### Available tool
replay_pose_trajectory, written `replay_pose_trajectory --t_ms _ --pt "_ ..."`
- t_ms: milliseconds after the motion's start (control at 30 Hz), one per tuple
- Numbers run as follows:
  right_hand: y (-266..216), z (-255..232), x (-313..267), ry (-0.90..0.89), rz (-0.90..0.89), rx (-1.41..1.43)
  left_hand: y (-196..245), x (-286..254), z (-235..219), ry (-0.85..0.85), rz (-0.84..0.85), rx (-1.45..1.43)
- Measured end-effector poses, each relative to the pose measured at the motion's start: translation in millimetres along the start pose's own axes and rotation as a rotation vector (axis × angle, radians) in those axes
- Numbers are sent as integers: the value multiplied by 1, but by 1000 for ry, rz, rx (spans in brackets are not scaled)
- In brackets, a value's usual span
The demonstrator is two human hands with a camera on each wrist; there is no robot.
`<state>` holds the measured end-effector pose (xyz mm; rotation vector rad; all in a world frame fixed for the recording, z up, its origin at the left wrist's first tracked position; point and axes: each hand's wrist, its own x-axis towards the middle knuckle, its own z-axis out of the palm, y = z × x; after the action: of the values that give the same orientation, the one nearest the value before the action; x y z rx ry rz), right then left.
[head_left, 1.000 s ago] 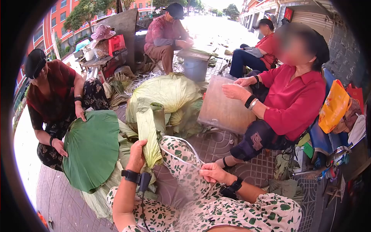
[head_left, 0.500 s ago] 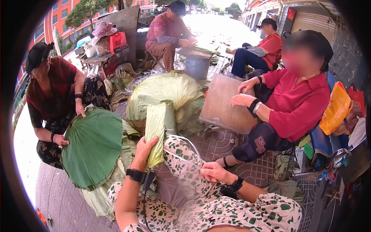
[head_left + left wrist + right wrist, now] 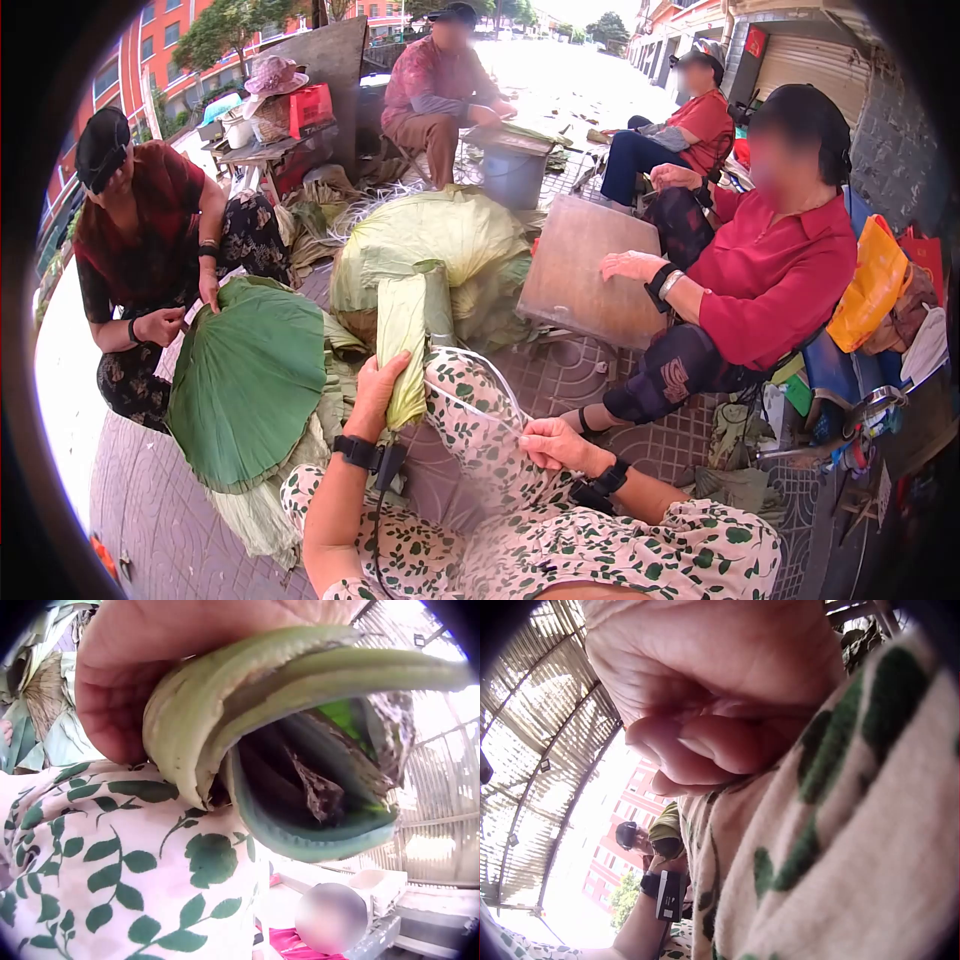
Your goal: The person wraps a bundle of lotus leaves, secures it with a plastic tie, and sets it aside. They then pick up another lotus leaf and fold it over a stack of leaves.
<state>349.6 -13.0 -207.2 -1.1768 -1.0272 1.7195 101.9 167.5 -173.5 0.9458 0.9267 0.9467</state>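
My left hand (image 3: 375, 398) grips the lower end of a rolled pale green leaf bundle (image 3: 402, 325), which stands up over my left knee side. In the left wrist view that hand (image 3: 112, 690) wraps round the bundle (image 3: 184, 724), whose hollow end shows layered edges and a brown, dry bit inside. My right hand (image 3: 555, 444) pinches a thin white strip (image 3: 498, 372) that loops over the leaf-print trousers. Seen from the right wrist, its fingers (image 3: 720, 746) are curled against the printed cloth (image 3: 817, 847); the strip is hidden there.
A big pale leaf-wrapped heap (image 3: 430, 235) lies ahead. At left a person holds a large green leaf (image 3: 250, 385). At right a person in red sits by a wooden board (image 3: 590, 270). Two more people sit behind, near a bucket (image 3: 512, 175).
Over the last second the leaf bundle has risen more upright in my left hand. The left person's hand has moved up along the green leaf; the right person's hands have parted. My right hand stays put.
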Motion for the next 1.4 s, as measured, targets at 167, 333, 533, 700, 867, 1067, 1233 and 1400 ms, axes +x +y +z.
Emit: replay_pose_trajectory --t_ms 167,333,533,700,867,1067,1233,1400 --pt "1 1 1 5 -38 0 -8 4 -4 30 20 -16" --pt "0 -1 0 -3 -9 -15 -9 4 -6 13 13 -31" --pt "1 0 1 15 -11 -30 -8 3 -6 15 5 -20" --pt "3 -1 2 -4 -31 -18 -11 4 -7 6 13 -29" --pt "4 -1 2 -15 -60 -13 -8 1 -5 18 8 -23" --pt "5 -2 3 -27 -56 20 -12 5 -8 30 28 1" --pt "2 -1 2 -10 -24 -10 -15 7 -10 18 26 -3" --pt "0 0 1 -12 -37 -14 -14 6 -7 21 42 23"
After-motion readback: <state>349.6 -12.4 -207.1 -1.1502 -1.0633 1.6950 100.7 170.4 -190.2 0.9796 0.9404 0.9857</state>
